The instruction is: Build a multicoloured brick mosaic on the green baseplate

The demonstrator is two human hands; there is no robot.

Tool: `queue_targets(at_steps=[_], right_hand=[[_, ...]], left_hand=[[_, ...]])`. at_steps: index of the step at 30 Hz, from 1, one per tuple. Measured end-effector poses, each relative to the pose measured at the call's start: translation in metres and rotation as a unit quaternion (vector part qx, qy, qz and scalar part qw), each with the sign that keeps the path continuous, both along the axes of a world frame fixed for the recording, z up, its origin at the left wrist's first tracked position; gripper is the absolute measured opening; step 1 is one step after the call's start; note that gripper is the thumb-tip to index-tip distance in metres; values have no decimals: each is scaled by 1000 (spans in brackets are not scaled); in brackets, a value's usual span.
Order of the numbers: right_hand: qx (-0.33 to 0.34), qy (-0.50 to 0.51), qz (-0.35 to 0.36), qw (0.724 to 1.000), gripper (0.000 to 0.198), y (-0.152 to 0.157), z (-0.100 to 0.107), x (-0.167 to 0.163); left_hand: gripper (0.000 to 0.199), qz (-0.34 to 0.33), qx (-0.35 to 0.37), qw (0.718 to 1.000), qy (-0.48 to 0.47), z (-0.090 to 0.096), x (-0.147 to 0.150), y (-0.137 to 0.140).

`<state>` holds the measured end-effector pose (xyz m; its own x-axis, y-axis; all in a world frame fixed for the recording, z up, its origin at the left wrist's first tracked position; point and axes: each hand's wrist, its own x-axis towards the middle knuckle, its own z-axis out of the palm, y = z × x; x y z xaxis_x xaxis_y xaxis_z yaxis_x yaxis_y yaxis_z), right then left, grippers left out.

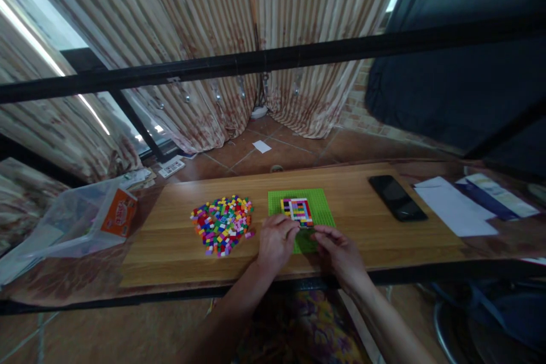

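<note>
At lower centre, the left hand (274, 242) sits nearer than the right hand (342, 255) to the brick patch (298, 210) just above; both narrow, holdings unclear.

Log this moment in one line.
left hand: at brick pattern; right hand: over green baseplate; brick pile: left of baseplate; phone: right of baseplate

Dim room, this, and the light comes from the upper left, a white streak (32, 34) glaring beyond the bench's (157, 250) far left corner! Past the far right corner, dark cloth (452, 85) sinks nearly to black. Shadow darkens the green baseplate's (324, 205) near edge; the bench's ends bow, fine detail smears softly.
</note>
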<state>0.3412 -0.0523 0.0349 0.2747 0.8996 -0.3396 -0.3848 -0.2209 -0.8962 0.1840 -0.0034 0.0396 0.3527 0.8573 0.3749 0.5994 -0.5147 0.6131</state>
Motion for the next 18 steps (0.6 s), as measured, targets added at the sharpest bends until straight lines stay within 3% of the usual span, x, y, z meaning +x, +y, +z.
queue_targets(at_steps=[9,13,18], right_hand=[[29,-56,-19,998,46,11,-10,8],[63,-160,-22,985,43,23,-17,11],[69,-315,-9,947,45,36,-17,8]], left_hand=[[7,38,-2,999,23,3,9,9],[5,50,-9,999,-6,1,11,13],[7,51,-11,998,-45,-6,13,12]])
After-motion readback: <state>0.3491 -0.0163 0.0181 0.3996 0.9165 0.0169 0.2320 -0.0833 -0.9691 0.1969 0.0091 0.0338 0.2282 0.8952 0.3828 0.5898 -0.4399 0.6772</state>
